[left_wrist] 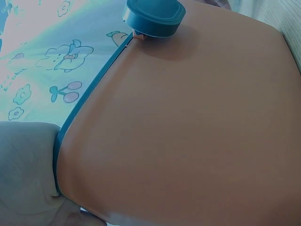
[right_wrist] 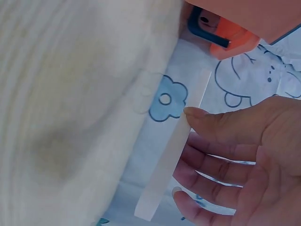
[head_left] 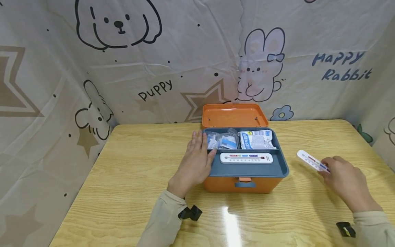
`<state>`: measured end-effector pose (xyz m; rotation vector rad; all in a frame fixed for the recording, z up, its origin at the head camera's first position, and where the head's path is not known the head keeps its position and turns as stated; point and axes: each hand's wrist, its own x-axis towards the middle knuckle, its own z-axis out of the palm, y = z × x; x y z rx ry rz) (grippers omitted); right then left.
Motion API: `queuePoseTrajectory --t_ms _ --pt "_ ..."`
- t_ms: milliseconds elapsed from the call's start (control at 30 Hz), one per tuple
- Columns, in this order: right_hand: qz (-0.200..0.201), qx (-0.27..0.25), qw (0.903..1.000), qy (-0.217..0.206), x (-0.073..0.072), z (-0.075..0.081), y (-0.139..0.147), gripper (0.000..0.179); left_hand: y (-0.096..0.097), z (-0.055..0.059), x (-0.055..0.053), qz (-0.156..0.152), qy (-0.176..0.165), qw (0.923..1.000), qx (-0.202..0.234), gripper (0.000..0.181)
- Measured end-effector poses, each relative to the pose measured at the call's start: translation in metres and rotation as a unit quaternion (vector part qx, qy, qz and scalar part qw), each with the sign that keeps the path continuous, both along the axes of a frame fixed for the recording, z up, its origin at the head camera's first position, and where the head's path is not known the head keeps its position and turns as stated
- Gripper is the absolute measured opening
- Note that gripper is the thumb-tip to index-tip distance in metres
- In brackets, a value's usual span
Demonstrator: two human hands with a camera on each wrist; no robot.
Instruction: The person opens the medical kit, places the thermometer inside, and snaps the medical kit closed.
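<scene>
An orange box (head_left: 243, 185) with a dark blue tray stands on the table, its orange lid (head_left: 235, 116) flipped up at the back. My left hand (head_left: 194, 161) rests along the tray's left rim, fingers extended. Its edge shows low in the left wrist view beside the box wall (left_wrist: 178, 122). To the right of the box, my right hand (head_left: 348, 181) pinches a flat white thermometer (head_left: 309, 159) between thumb and fingers; the right wrist view shows that thermometer (right_wrist: 171, 155) edge-on. A second white thermometer (head_left: 246, 158) lies in the tray's front compartment.
Clear plastic packets (head_left: 223, 140) fill the tray's back left compartment, and a white and blue packet (head_left: 256, 139) lies in the back right one. A latch (head_left: 245, 182) sits on the box front. A printed cloth (head_left: 191, 61) hangs behind the wooden table (head_left: 139, 171).
</scene>
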<state>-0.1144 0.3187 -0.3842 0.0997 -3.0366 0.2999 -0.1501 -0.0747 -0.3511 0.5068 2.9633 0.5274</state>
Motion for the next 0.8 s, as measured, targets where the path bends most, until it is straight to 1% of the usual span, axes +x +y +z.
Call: queuePoseTrajectory --t_ms 333,600,800 --pt "0.009 0.014 0.9993 0.033 -0.002 0.014 -0.013 0.035 0.000 0.000 0.000 -0.001 0.003 1.0000 -0.001 0.064" --pt "0.031 0.024 0.9974 0.060 -0.003 0.022 -0.015 0.032 0.000 0.001 0.000 0.000 0.000 1.0000 0.003 0.064" --pt "0.051 0.037 0.9947 0.081 -0.001 0.028 -0.018 0.034 0.000 0.000 0.000 0.000 -0.001 1.0000 0.000 0.064"
